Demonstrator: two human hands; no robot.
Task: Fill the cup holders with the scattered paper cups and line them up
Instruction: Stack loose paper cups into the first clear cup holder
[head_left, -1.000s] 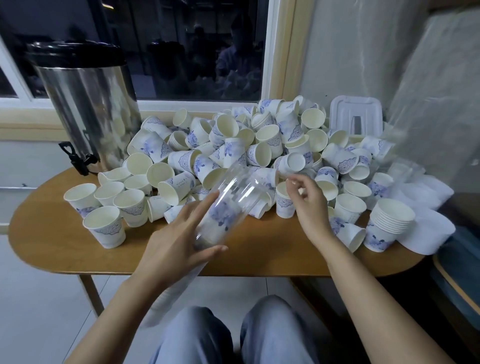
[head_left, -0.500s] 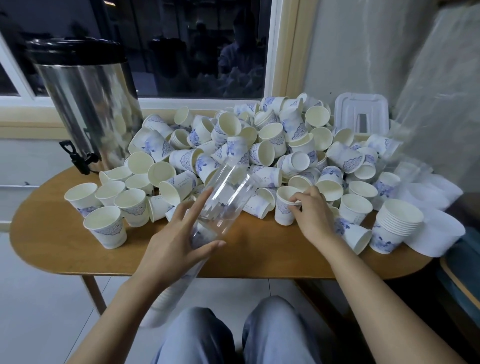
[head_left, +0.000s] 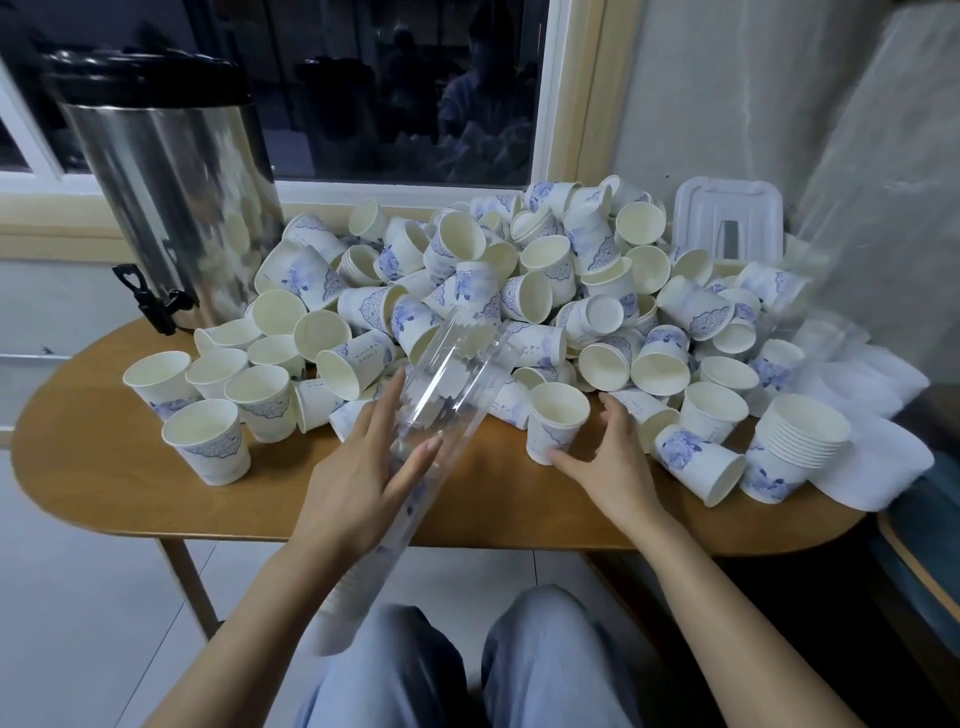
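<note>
A cup (head_left: 558, 423) is standing upright at the near edge of the pile (head_left: 524, 291) on the table (head_left: 104, 467). The right hand (head_left: 608, 467) is cupping it, fingers spread, thumb touching its base. Just left, the left hand (head_left: 358, 478) is gripping the tilted clear holder (head_left: 452, 379).

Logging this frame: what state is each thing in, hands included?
clear sleeve: tilted, mouth toward the cup pile, cups in its lower end.
left hand: holds the clear sleeve.
right hand: curved round the upright cup, grip unclear.
upright cup: standing, empty.
nested stack: upright.
cup pile: jumbled, many tipped over.
dispenser: lid on.
</note>
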